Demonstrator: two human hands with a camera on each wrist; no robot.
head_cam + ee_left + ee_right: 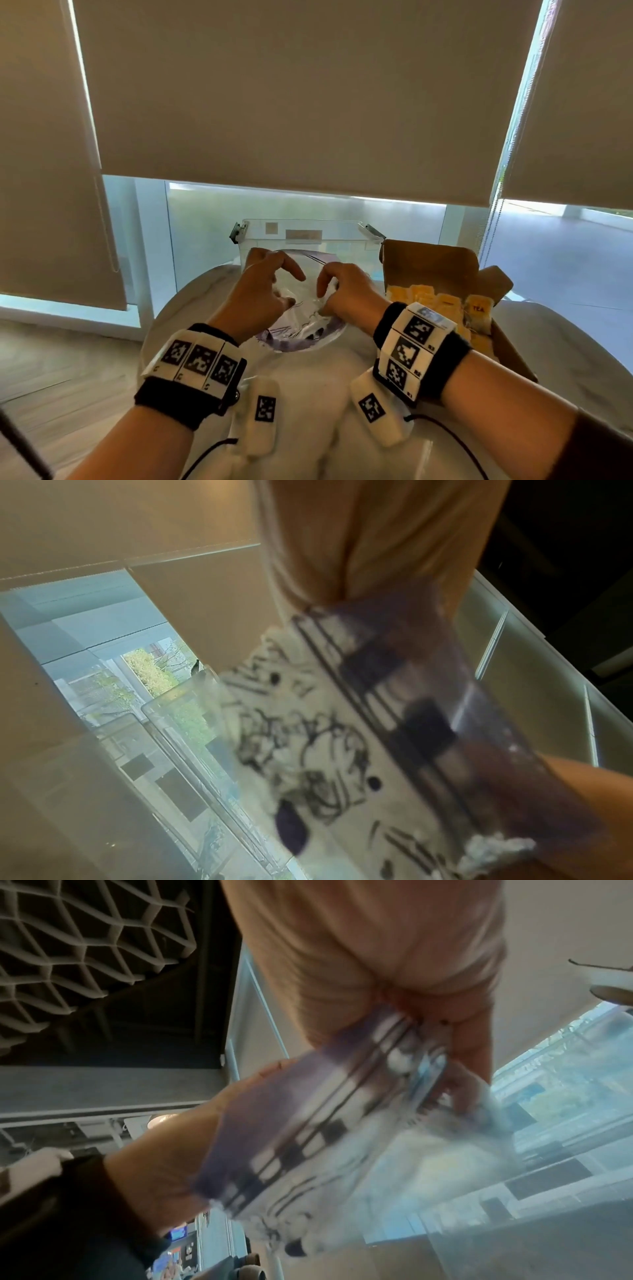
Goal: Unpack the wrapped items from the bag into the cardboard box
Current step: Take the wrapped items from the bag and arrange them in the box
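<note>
A clear plastic bag (301, 329) with a purple strip and black line drawings hangs above the white round table (308, 394). My left hand (263, 291) pinches its top edge on the left, and my right hand (339, 291) pinches that edge on the right. Both wrist views show the bag close up and blurred: the bag (325, 737) below my left fingers, the bag (325, 1123) below my right fingers. The open cardboard box (435, 267) stands to the right, with several yellow wrapped tea packets (442, 301) inside. What the bag holds is unclear.
A clear plastic bin (308, 236) with grey latches stands at the table's far edge, behind the bag. Roller blinds (308, 102) cover the windows beyond. Wooden floor (68, 370) lies to the left of the table.
</note>
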